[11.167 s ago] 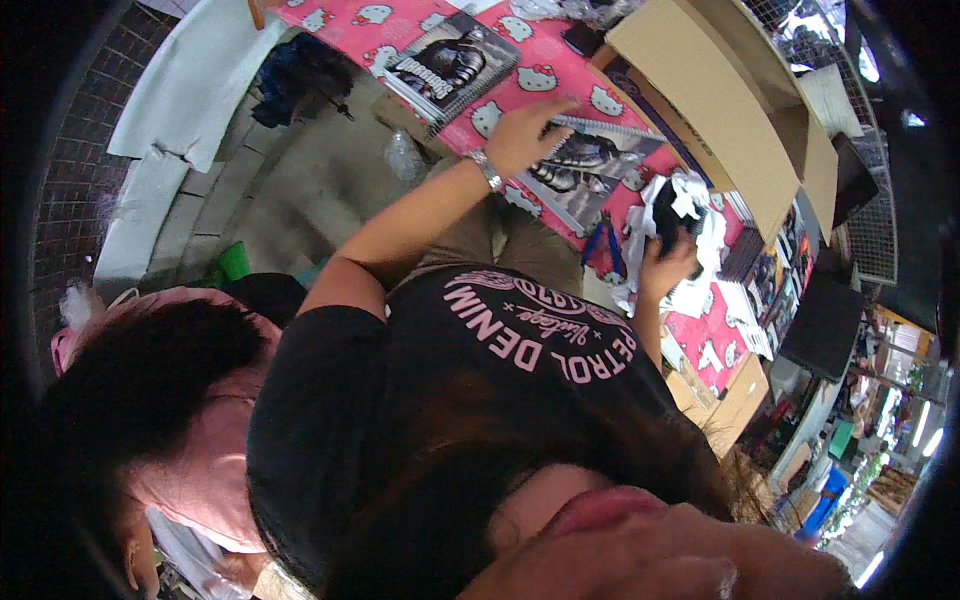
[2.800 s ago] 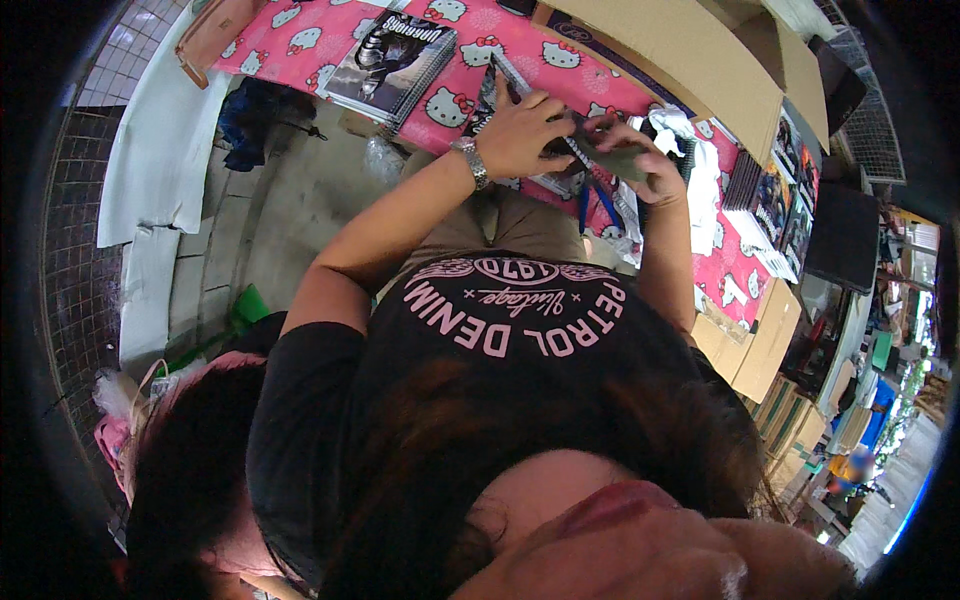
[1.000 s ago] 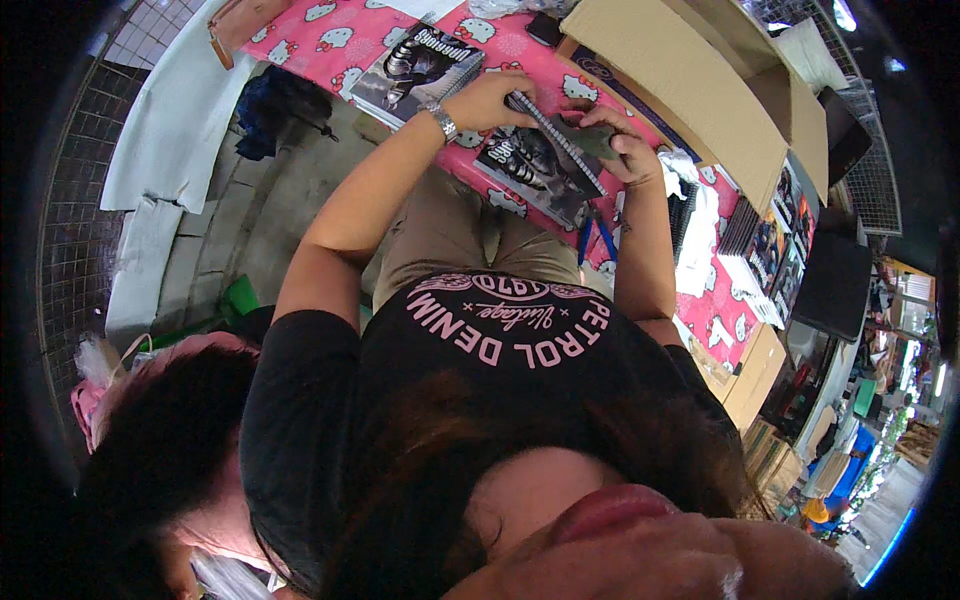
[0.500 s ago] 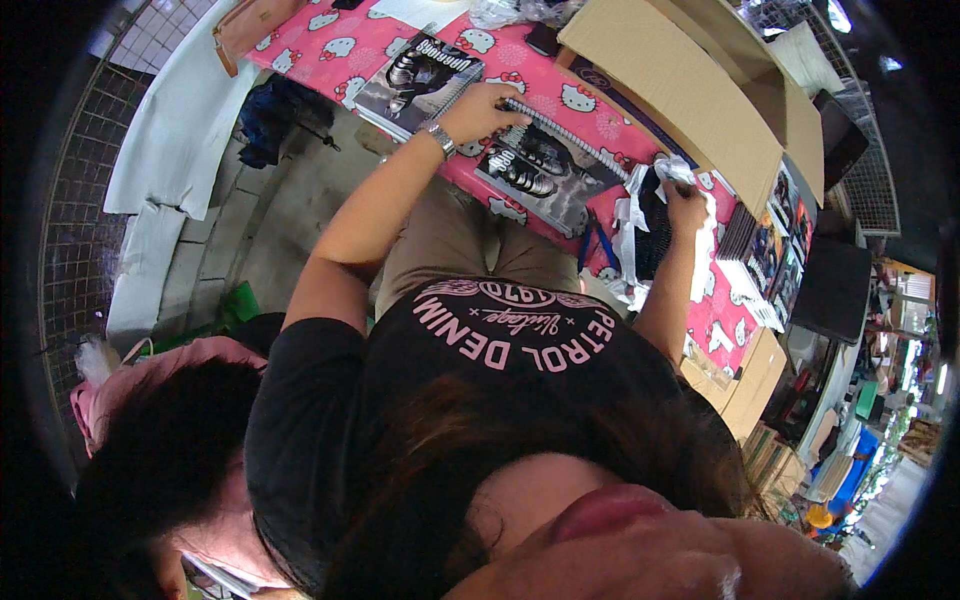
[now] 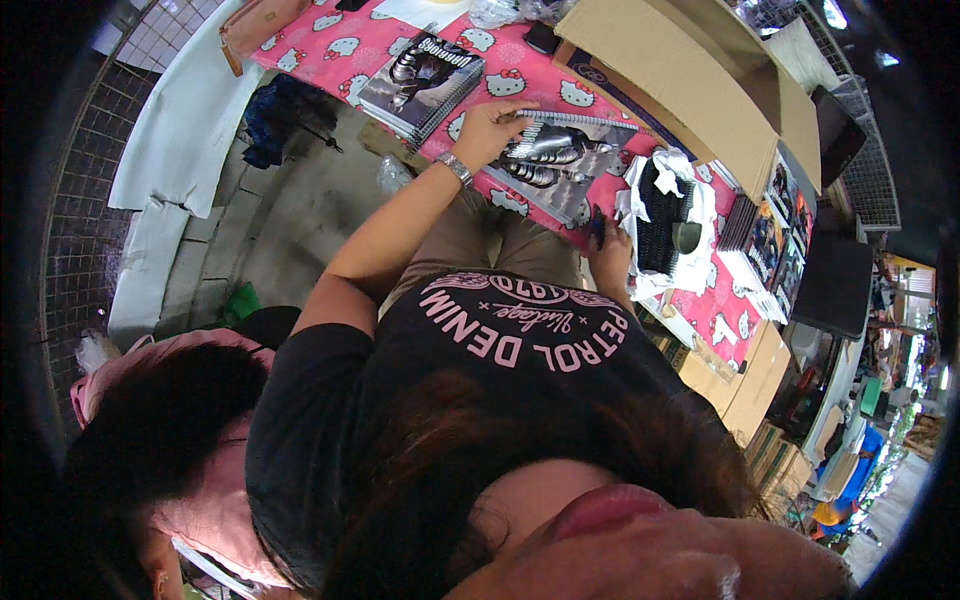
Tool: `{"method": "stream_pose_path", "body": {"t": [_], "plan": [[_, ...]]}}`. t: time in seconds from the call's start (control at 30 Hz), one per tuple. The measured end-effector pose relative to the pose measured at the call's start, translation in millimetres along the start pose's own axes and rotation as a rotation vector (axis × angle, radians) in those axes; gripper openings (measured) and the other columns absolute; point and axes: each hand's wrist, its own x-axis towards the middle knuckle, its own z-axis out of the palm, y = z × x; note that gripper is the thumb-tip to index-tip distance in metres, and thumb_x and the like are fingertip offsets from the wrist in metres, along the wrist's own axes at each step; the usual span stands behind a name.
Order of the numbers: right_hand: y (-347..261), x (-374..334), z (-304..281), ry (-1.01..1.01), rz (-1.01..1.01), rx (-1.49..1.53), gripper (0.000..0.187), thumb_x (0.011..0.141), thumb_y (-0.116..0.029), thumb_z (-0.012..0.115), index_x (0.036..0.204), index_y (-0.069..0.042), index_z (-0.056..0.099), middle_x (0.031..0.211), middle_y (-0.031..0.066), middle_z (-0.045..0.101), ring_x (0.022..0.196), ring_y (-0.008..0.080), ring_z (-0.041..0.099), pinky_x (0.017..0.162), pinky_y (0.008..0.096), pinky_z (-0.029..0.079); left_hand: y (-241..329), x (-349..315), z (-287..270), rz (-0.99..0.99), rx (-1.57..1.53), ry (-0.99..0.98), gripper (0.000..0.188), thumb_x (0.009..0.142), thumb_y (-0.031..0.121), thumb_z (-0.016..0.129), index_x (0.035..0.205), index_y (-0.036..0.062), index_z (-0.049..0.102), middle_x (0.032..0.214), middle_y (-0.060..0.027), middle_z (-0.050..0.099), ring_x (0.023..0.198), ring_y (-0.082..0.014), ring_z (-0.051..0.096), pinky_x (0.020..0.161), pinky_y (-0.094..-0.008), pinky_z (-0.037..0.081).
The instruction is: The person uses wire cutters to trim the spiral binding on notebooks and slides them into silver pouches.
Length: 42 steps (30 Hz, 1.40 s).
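A spiral-bound notebook (image 5: 570, 165) with a grey picture cover lies on the pink table near its front edge, its wire coil along the far side. My left hand (image 5: 490, 133), wearing a metal watch, grips the notebook at the left end of the coil. At the near edge, to the right of the notebook, my right hand (image 5: 609, 252) is closed around a dark blue-handled tool (image 5: 598, 226); its working end is hard to make out. Right beside that hand, black coils (image 5: 662, 222) lie on crumpled white paper (image 5: 708, 235), with a small dark oval object (image 5: 686, 237) on them.
A stack of similar notebooks (image 5: 420, 85) sits at the left. An open cardboard box (image 5: 680, 75) takes up the far right, with more picture covers (image 5: 780, 225) next to it. A tan pouch (image 5: 262, 25) lies at the far left. Another person (image 5: 190, 430) is close on my left.
My right hand has left the white paper by the coils and come nearer, onto the blue-handled tool. The notebook and my left hand have shifted slightly, and the coils are now uncovered.
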Motion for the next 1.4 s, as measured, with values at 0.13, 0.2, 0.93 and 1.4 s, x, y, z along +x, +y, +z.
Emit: {"method": "stream_pose_path", "body": {"t": [0.13, 0.2, 0.93, 1.4], "plan": [[-43.6, 25.6, -47.4, 0.168, 0.17, 0.472, 0.051, 0.073, -0.02, 0.071, 0.119, -0.001, 0.06, 0.103, 0.0194, 0.061, 0.097, 0.0358, 0.057, 0.09, 0.0438, 0.044, -8.6, -4.2, 4.0, 0.045, -0.038, 0.098, 0.033, 0.082, 0.007, 0.071, 0.115, 0.0035, 0.066, 0.086, -0.0034, 0.068, 0.068, -0.0051, 0.06, 0.06, -0.0223, 0.05], [-89.9, 48.2, -75.5, 0.168, -0.037, 0.517, 0.052, 0.073, -0.019, 0.073, 0.121, -0.005, 0.06, 0.103, 0.0175, 0.061, 0.096, 0.0323, 0.06, 0.087, 0.039, 0.047, -8.6, -2.3, 3.5, 0.013, 0.042, 0.06, 0.031, 0.082, 0.009, 0.072, 0.111, 0.0017, 0.067, 0.083, -0.0041, 0.069, 0.066, -0.0067, 0.06, 0.06, -0.023, 0.05], [-87.8, 72.0, -37.6, -0.128, 0.201, 1.039, 0.044, 0.086, -0.019, 0.066, 0.125, -0.002, 0.054, 0.107, 0.0166, 0.063, 0.095, 0.0219, 0.061, 0.083, 0.0321, 0.047, -11.1, 9.9, -46.4, 0.006, -0.465, 0.54, 0.02, 0.082, 0.003, 0.065, 0.102, -0.001, 0.066, 0.087, -0.0085, 0.067, 0.065, -0.0137, 0.063, 0.052, -0.0259, 0.057], [53.3, 82.9, -62.7, 0.284, 0.215, 0.156, 0.028, 0.08, -0.019, 0.068, 0.101, 0.0, 0.066, 0.092, 0.0209, 0.063, 0.083, 0.0366, 0.063, 0.073, 0.0448, 0.05, -74.2, 25.2, -213.5, -0.152, 0.742, 0.983, 0.028, 0.075, 0.026, 0.075, 0.103, 0.0183, 0.073, 0.08, -0.0133, 0.068, 0.073, -0.0261, 0.065, 0.068, -0.0388, 0.05]]}}
